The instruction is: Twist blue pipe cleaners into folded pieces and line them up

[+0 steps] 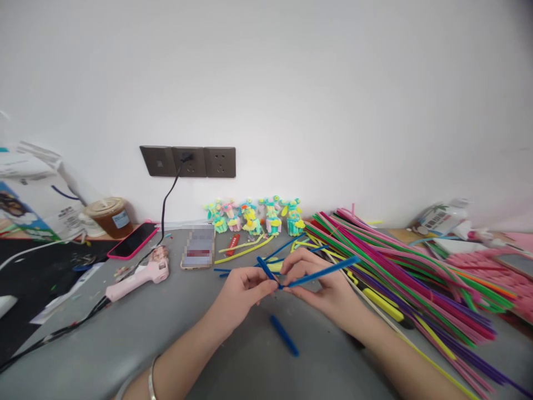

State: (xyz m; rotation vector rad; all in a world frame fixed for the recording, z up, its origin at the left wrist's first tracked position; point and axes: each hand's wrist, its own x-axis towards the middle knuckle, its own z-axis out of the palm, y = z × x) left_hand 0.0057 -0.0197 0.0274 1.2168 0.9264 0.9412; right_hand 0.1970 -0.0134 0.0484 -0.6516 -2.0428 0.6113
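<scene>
In the head view, a blue pipe cleaner [325, 272] is held between the two hands near the middle of the gray table [137, 344], bent at a joint with one arm slanting to the far left and the longer one to the far right. The joint is pinched from the left between thumb and forefinger of the left hand [245, 291], the other fingers being curled. From the right it is gripped by the thumb and forefinger of the right hand [318, 278], whose remaining fingers are bent and slightly apart. A short blue piece [285, 335] is seen on the near side, below the hands. Small colorful figures [250, 216] are lined up at the far side. To the right, a bundle of pipe cleaners [400, 266] is spread; to the left, a pink glue gun [137, 280] is laid.
</scene>
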